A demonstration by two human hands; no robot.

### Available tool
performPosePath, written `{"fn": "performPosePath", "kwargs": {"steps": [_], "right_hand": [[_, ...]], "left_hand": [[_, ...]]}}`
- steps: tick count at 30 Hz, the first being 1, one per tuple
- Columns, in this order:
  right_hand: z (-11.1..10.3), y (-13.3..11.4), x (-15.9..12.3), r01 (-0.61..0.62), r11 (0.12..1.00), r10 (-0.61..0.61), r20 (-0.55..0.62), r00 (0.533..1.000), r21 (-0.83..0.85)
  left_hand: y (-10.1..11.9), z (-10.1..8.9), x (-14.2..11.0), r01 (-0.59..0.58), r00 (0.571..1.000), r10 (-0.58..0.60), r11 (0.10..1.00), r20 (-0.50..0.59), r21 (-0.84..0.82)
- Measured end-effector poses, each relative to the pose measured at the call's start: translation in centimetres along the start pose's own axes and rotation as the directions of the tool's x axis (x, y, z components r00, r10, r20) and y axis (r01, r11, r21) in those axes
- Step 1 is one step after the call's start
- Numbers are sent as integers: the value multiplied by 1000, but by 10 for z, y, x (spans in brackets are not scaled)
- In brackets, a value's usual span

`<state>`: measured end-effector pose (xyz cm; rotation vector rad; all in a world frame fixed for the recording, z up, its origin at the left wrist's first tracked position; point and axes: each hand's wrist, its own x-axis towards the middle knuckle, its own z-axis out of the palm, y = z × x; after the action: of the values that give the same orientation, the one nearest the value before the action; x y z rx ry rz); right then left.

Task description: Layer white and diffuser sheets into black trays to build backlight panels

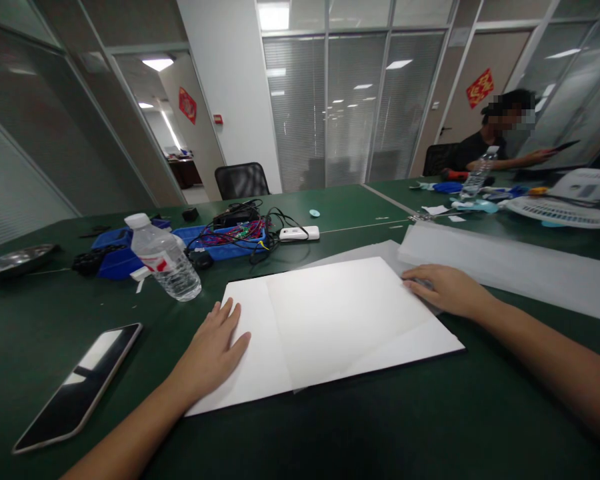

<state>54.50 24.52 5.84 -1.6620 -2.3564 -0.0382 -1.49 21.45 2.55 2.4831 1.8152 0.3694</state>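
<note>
A large sheet of white paper with a faint vertical crease lies flat on the green table, a thin dark edge showing beneath it. On its left part rests my left hand, palm down, fingers spread. My right hand is at the paper's upper right edge, its fingers curled close together around a small greyish thing that I cannot make out. Part of a translucent sheet shows behind the white paper. Beyond my right hand lies a long, folded whitish sheet.
To the left are a phone, a water bottle and a metal pan. Blue trays with tangled wires stand behind. A white fan and another bottle are at right, near a seated person.
</note>
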Motion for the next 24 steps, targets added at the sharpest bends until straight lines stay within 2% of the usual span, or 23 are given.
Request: {"fn": "performPosePath", "kwargs": {"steps": [3, 5, 8, 10, 13, 16, 24], "right_hand": [[-4, -17, -2, -7, 1000, 7, -3, 1000, 1], [-6, -25, -3, 31, 998, -30, -34, 999, 46], [-7, -28, -4, 90, 993, -81, -112, 990, 74], [-5, -26, -4, 82, 994, -73, -126, 989, 69], [-3, -24, -4, 93, 991, -84, -91, 992, 101], [-1, -28, -4, 170, 973, -161, -66, 985, 158], [-3, -54, -6, 295, 935, -297, -22, 955, 198]], "left_hand": [[-2, 2, 0, 5, 1000, -5, 999, -8, -32], [-3, 3, 0, 8, 1000, -9, 998, -7, -56], [-2, 2, -1, 8, 1000, -9, 997, -13, -82], [0, 1, -1, 16, 1000, -17, 996, -14, -92], [4, -4, -1, 25, 1000, -25, 994, -1, -104], [5, -8, -1, 10, 1000, -11, 991, -3, -136], [-12, -12, 3, -103, 994, 91, 954, -56, -283]]}}
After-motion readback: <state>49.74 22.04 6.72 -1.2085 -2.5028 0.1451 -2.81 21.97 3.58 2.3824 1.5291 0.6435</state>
